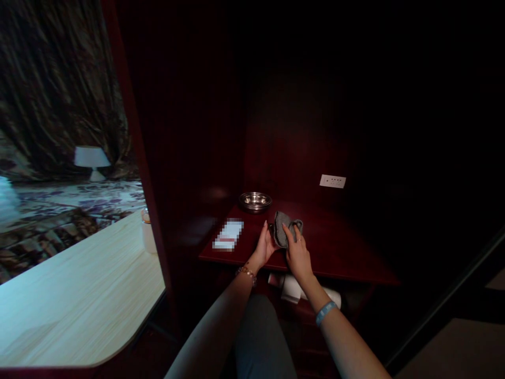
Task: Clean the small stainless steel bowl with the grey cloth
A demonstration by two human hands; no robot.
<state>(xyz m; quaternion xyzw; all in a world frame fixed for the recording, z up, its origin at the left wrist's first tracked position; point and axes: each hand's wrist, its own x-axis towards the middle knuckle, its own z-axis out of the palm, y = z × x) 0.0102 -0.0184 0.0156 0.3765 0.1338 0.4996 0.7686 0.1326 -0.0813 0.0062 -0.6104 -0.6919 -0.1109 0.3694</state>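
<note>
My right hand [299,255] grips a grey cloth [281,229], its fingers bent over the folds. Close beside it, my left hand [266,246] is curled against the cloth's left side, with the thumb and fingers pointing up. A small dark edge shows between the left fingers and the cloth; the cloth hides most of whatever is there. Both hands are above the front part of a dark red shelf [331,252]. Behind them and to the left, shiny metal bowls [255,202] appear stacked on the shelf.
A blurred-out white rectangle [229,234] lies left of my hands. The back panel carries a power socket [332,181]. Under the shelf are white rolls [292,288]. Beyond the left partition are a pale wooden table [79,295], a jar [148,236] and a lamp [92,158].
</note>
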